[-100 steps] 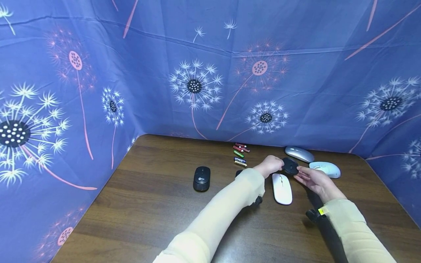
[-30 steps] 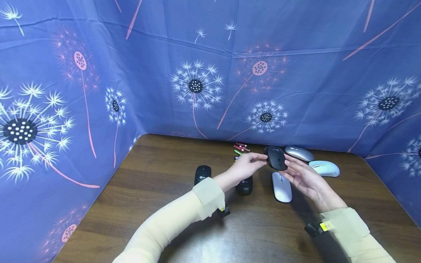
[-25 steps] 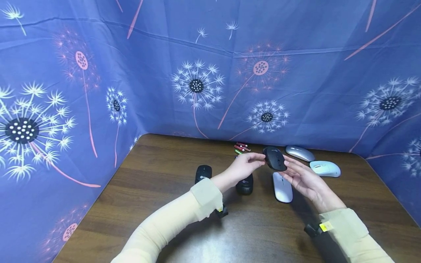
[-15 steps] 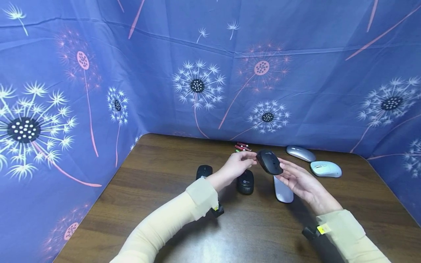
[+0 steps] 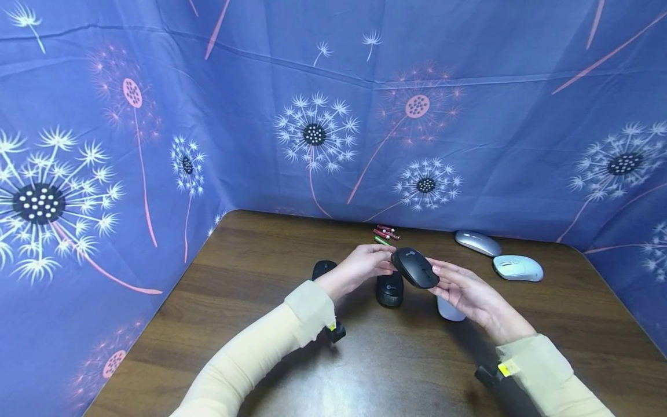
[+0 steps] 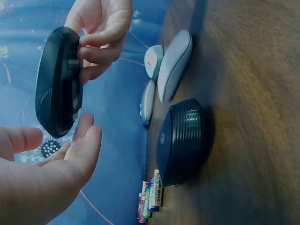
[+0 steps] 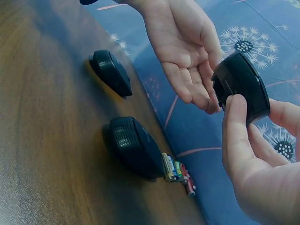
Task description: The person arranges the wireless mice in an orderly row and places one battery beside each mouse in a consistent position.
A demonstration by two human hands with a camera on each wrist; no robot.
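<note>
A black computer mouse [image 5: 415, 268] is held tilted above the table between both hands. My right hand [image 5: 471, 292] pinches its right end with thumb and fingers. My left hand [image 5: 359, 266] is at the other end, its fingers extended around the edge; in the left wrist view a gap shows between the left fingers and the mouse. The underside [image 6: 70, 89] has recesses, seen from the left wrist. Below the held mouse, a second black mouse [image 5: 389, 291] with a ribbed end sits on the table. A white mouse [image 5: 449, 308] is partly covered by the right hand.
Another black mouse [image 5: 324, 267] lies left, partly behind the left hand. A silver mouse [image 5: 477, 242] and a pale blue-white mouse [image 5: 518, 267] lie back right. Several batteries [image 5: 385, 233] lie near the back edge of the wooden table [image 5: 260, 255], before a blue patterned cloth [image 5: 250, 116].
The black mouse has been lifted from beside the silver mouse, then carried left and nearer by both hands. The left arm has drawn back leftward, uncovering the ribbed black mouse.
</note>
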